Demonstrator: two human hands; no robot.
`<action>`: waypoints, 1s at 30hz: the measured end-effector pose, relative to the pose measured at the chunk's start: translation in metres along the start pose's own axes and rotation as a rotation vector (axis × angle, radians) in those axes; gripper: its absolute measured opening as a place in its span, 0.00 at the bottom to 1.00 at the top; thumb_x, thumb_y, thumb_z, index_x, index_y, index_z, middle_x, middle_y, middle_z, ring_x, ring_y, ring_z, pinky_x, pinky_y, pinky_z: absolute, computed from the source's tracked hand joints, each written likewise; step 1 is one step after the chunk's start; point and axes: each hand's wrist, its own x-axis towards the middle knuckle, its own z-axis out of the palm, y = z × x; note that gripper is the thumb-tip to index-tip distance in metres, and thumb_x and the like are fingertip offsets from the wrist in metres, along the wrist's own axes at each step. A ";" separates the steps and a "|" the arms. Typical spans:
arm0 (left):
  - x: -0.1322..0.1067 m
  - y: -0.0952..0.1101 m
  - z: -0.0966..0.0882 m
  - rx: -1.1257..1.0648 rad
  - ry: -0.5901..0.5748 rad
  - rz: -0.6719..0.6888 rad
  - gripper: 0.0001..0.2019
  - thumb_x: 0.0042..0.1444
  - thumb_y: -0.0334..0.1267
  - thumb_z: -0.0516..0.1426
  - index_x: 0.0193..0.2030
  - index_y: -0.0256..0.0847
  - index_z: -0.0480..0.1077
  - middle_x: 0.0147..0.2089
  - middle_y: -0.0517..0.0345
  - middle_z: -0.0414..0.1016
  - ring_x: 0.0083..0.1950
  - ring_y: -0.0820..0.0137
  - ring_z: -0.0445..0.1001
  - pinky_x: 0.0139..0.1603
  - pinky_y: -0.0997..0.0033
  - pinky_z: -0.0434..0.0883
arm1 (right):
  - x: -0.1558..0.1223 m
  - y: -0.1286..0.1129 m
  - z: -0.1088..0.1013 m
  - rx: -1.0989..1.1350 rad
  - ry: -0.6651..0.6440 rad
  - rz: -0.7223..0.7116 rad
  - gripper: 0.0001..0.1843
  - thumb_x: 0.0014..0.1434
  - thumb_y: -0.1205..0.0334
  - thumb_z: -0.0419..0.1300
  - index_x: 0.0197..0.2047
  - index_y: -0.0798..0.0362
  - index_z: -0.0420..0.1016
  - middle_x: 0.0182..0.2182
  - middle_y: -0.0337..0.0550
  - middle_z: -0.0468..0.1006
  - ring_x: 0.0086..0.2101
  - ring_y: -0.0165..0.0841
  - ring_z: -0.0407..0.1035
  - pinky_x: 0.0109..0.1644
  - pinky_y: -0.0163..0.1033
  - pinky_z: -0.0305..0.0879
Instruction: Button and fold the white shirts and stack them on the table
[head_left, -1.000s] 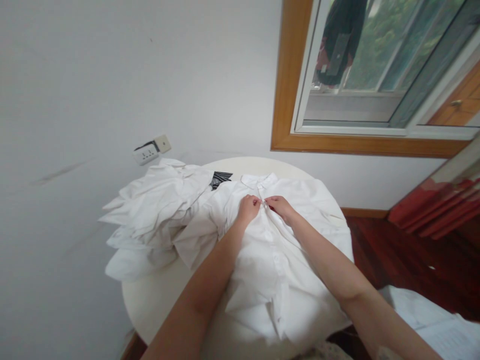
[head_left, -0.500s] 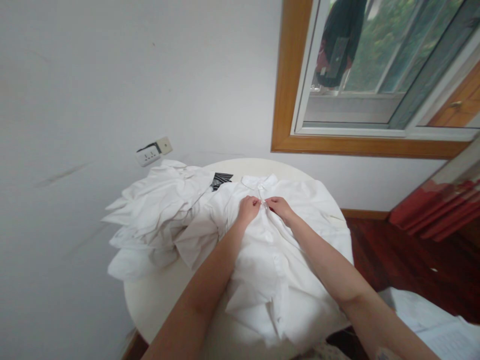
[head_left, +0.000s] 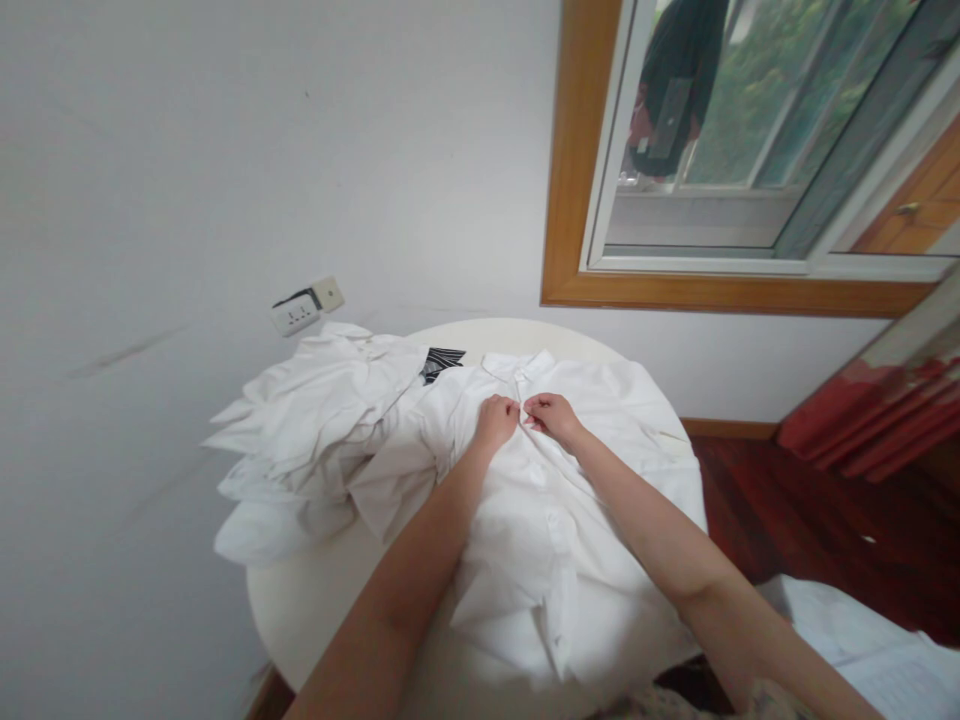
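The left hand [head_left: 498,420] pinches the front edge of a white shirt [head_left: 514,530] just below its collar [head_left: 517,370]; the right hand [head_left: 551,414] is bent at the same front edge, fingertips close to the left's, though whether it grips cloth I cannot tell. The shirt lies front up on a round white table [head_left: 300,610], collar pointing away. To its left sits a heap of white garments [head_left: 322,400], with black striped cloth [head_left: 442,364] beyond. Behind are a wall socket [head_left: 298,315] and a wood-framed window [head_left: 712,289].
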 end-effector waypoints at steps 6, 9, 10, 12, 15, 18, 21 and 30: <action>-0.001 0.001 0.002 0.037 0.017 0.012 0.19 0.65 0.41 0.47 0.33 0.39 0.77 0.36 0.48 0.78 0.44 0.64 0.73 0.49 0.66 0.64 | 0.005 0.005 0.006 -0.304 0.093 -0.111 0.05 0.51 0.67 0.57 0.31 0.55 0.75 0.19 0.37 0.75 0.18 0.27 0.65 0.23 0.31 0.61; -0.001 0.001 0.003 0.058 0.039 0.015 0.21 0.65 0.45 0.47 0.32 0.40 0.77 0.34 0.49 0.77 0.42 0.64 0.73 0.47 0.66 0.64 | 0.007 0.008 0.007 -0.481 0.127 -0.213 0.07 0.52 0.67 0.56 0.31 0.55 0.76 0.20 0.37 0.75 0.20 0.28 0.66 0.25 0.31 0.60; -0.001 0.001 0.003 0.058 0.046 0.007 0.21 0.65 0.45 0.48 0.31 0.40 0.77 0.33 0.49 0.77 0.41 0.64 0.73 0.46 0.66 0.64 | 0.007 0.009 0.007 -0.531 0.131 -0.247 0.08 0.53 0.66 0.56 0.30 0.54 0.76 0.20 0.38 0.75 0.21 0.28 0.66 0.27 0.31 0.60; 0.000 0.000 0.003 0.048 0.052 -0.014 0.20 0.64 0.45 0.49 0.29 0.40 0.77 0.32 0.49 0.77 0.39 0.64 0.73 0.44 0.67 0.64 | 0.006 0.009 0.008 -0.609 0.140 -0.309 0.08 0.54 0.66 0.55 0.29 0.54 0.76 0.21 0.39 0.76 0.23 0.28 0.68 0.30 0.31 0.60; 0.000 0.000 0.002 0.026 0.042 -0.037 0.19 0.63 0.43 0.50 0.28 0.40 0.77 0.32 0.50 0.77 0.38 0.66 0.73 0.42 0.68 0.64 | 0.003 0.008 0.010 -0.692 0.176 -0.367 0.08 0.54 0.66 0.55 0.29 0.55 0.76 0.24 0.40 0.76 0.27 0.29 0.68 0.34 0.31 0.60; 0.001 0.000 0.001 0.010 0.031 -0.040 0.18 0.62 0.41 0.51 0.28 0.40 0.78 0.31 0.50 0.77 0.37 0.66 0.73 0.41 0.69 0.64 | 0.000 0.005 0.011 -0.735 0.189 -0.379 0.06 0.53 0.67 0.56 0.28 0.55 0.75 0.25 0.40 0.75 0.29 0.29 0.68 0.35 0.31 0.60; 0.002 0.001 0.000 0.005 0.026 -0.040 0.17 0.61 0.40 0.51 0.29 0.40 0.78 0.32 0.50 0.78 0.38 0.65 0.74 0.41 0.69 0.64 | 0.000 0.004 0.008 -0.703 0.145 -0.372 0.05 0.52 0.68 0.57 0.29 0.55 0.75 0.24 0.39 0.75 0.27 0.29 0.67 0.34 0.31 0.60; 0.003 0.002 0.003 0.013 0.028 -0.031 0.17 0.63 0.38 0.49 0.35 0.39 0.78 0.37 0.49 0.79 0.43 0.65 0.74 0.47 0.68 0.65 | 0.000 -0.003 0.004 -0.932 0.092 -0.335 0.15 0.65 0.59 0.49 0.36 0.56 0.74 0.31 0.46 0.78 0.33 0.32 0.70 0.36 0.33 0.60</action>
